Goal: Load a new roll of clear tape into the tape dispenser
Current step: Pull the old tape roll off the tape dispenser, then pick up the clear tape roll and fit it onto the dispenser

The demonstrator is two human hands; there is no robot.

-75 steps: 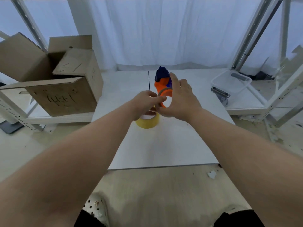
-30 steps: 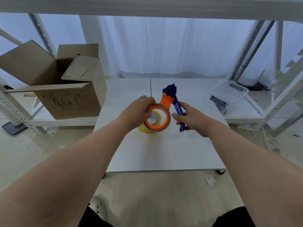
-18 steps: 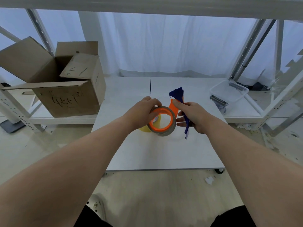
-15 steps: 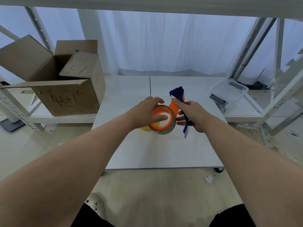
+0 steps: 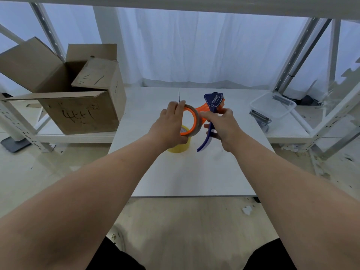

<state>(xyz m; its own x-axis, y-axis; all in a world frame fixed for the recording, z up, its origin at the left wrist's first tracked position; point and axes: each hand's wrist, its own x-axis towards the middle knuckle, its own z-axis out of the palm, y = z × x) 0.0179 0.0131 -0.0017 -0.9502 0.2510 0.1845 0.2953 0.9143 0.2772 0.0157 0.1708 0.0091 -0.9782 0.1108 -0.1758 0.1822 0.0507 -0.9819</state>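
Dispenser (image 5: 211, 112), orange and blue, is held in the air above the white surface (image 5: 191, 172), which stands beside an open cardboard box (image 5: 78, 106) and a clear tub (image 5: 272, 106). The right hand (image 5: 222, 124) grips its blue handle. The left hand (image 5: 171, 125) clasps the tape roll (image 5: 191, 121) sitting on its orange wheel. A yellow roll (image 5: 181, 147) rests on the surface just below.

My left hand (image 5: 171, 124) covers the near side of the tape roll (image 5: 191, 121) and much of the yellow roll (image 5: 180, 148) below. My right hand (image 5: 222, 124) hides the dispenser (image 5: 211, 106) handle's middle. Both my elbows are cut off.
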